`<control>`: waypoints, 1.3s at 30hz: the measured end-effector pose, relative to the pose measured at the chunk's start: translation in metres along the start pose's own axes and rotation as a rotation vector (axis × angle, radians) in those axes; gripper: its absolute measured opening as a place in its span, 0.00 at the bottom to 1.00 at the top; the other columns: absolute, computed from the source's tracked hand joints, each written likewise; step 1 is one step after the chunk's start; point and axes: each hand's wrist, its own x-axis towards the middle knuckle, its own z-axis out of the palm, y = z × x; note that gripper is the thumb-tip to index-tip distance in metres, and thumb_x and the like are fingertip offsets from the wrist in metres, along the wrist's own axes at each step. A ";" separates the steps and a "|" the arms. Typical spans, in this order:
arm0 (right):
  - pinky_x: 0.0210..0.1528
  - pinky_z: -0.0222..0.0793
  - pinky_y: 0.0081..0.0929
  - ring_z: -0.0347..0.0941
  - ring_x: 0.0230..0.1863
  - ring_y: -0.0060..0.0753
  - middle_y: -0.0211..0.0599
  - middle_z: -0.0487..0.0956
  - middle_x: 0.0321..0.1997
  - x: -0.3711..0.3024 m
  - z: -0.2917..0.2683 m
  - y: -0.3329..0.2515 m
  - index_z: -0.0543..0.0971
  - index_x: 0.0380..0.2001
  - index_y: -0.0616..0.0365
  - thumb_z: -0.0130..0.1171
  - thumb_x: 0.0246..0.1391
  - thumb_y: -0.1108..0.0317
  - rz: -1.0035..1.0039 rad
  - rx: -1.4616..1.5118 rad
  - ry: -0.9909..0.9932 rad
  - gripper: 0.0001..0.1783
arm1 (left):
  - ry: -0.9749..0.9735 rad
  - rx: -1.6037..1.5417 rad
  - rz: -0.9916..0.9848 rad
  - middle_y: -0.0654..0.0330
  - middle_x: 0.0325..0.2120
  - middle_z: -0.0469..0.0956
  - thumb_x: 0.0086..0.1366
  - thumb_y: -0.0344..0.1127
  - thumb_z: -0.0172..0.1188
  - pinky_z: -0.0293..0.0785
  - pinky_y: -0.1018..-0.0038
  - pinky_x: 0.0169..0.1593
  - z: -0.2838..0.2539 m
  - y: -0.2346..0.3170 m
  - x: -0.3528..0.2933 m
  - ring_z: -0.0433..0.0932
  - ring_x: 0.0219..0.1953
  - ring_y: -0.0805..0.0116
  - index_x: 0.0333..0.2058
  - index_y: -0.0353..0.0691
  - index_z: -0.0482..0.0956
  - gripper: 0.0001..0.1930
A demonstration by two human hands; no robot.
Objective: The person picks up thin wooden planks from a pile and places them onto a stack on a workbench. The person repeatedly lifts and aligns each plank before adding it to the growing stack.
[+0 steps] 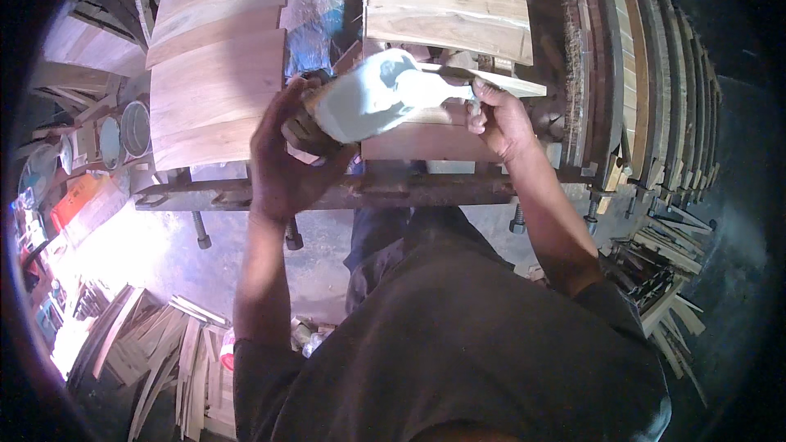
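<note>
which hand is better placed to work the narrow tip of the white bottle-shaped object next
Probably the right hand: its thumb and fingertips are already at the narrow tip of the white bottle-shaped object, while the left hand is cupped by the broad end.

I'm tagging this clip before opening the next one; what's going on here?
The person's left hand grips the wide end of a pale bottle-like container, and the right hand pinches its narrow end. The container is held on its side above wooden panels laid out behind a dark rail. Whether anything is coming out of it can't be told.
</note>
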 end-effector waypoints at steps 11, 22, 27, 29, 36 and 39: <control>0.21 0.57 0.22 0.64 0.21 0.25 0.33 0.72 0.24 0.047 0.005 0.002 0.76 0.40 0.56 0.58 0.63 0.66 -0.232 -0.040 -0.013 0.07 | 0.084 0.339 0.071 0.54 0.50 0.80 0.51 0.30 0.75 0.78 0.70 0.52 -0.071 -0.034 0.015 0.83 0.44 0.65 0.64 0.30 0.60 0.44; 0.35 0.71 0.27 0.74 0.31 0.21 0.35 0.83 0.29 0.049 0.076 0.022 0.81 0.34 0.60 0.64 0.60 0.66 -0.694 -0.932 0.223 0.08 | 0.328 0.266 -0.381 0.49 0.53 0.76 0.49 0.29 0.78 0.75 0.71 0.55 -0.119 -0.119 -0.006 0.76 0.52 0.64 0.65 0.23 0.58 0.48; 0.34 0.68 0.24 0.70 0.28 0.20 0.30 0.78 0.25 0.042 0.058 0.017 0.79 0.34 0.60 0.62 0.60 0.70 -0.872 -1.158 0.323 0.05 | 0.398 0.121 -0.447 0.48 0.54 0.74 0.50 0.28 0.77 0.73 0.71 0.57 -0.123 -0.150 -0.017 0.74 0.53 0.63 0.66 0.23 0.56 0.49; 0.35 0.69 0.26 0.71 0.28 0.22 0.33 0.79 0.25 0.038 0.039 0.010 0.79 0.35 0.60 0.63 0.59 0.70 -0.944 -1.220 0.362 0.05 | 0.392 0.107 -0.448 0.49 0.54 0.73 0.50 0.27 0.76 0.72 0.71 0.57 -0.123 -0.164 -0.025 0.74 0.53 0.63 0.66 0.24 0.54 0.49; 0.43 0.73 0.40 0.80 0.40 0.51 0.45 0.82 0.36 0.010 -0.027 -0.026 0.81 0.34 0.56 0.64 0.55 0.68 -0.888 -1.325 0.566 0.06 | 0.434 0.012 -0.541 0.47 0.58 0.69 0.46 0.28 0.76 0.65 0.69 0.63 -0.122 -0.166 -0.029 0.71 0.57 0.60 0.69 0.24 0.47 0.56; 0.43 0.73 0.42 0.79 0.41 0.53 0.44 0.82 0.37 0.000 -0.049 -0.038 0.81 0.34 0.56 0.64 0.54 0.67 -0.921 -1.380 0.642 0.06 | 0.466 0.008 -0.532 0.48 0.57 0.69 0.47 0.32 0.76 0.61 0.67 0.65 -0.126 -0.183 -0.036 0.68 0.58 0.59 0.69 0.25 0.46 0.57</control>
